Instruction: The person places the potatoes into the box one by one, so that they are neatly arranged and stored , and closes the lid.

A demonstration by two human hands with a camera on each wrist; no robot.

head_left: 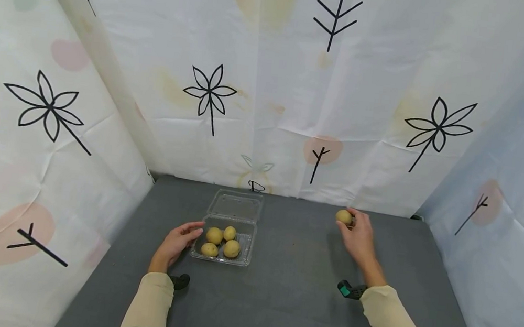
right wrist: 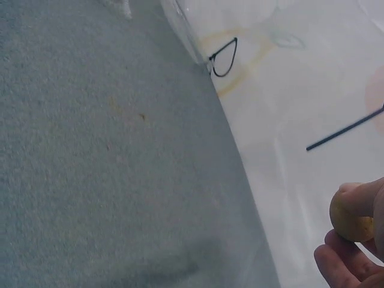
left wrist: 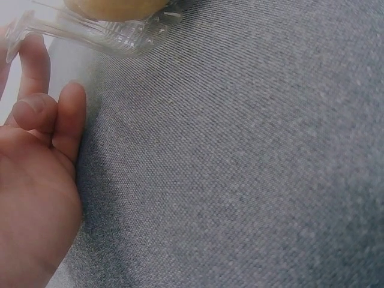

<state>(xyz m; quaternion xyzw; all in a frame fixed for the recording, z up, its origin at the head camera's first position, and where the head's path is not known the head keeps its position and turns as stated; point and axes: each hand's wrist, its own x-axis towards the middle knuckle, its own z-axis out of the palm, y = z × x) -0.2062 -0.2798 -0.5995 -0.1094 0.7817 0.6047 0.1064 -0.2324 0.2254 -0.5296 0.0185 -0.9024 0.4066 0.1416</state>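
A clear plastic clamshell container (head_left: 245, 256) stands on the grey table with its lid (head_left: 237, 206) folded open toward the back. Several small potatoes (head_left: 231, 249) lie in its base. At the container's left rim, my left hand (head_left: 177, 245) grips the edge; in the left wrist view, a fingertip (left wrist: 33, 51) sits beneath the clear flange. Off to the right, my right hand (head_left: 358, 237) pinches a single potato (head_left: 343, 216) between thumb and fingers, raised over the far part of the table. The right wrist view shows this potato (right wrist: 348, 219) partly covered by the fingers.
Patterned white cloth (head_left: 288, 92) hangs behind the dark grey tabletop (head_left: 287, 292) and along both sides. Small specks (right wrist: 142, 116) mark the table surface between the container and the right hand.
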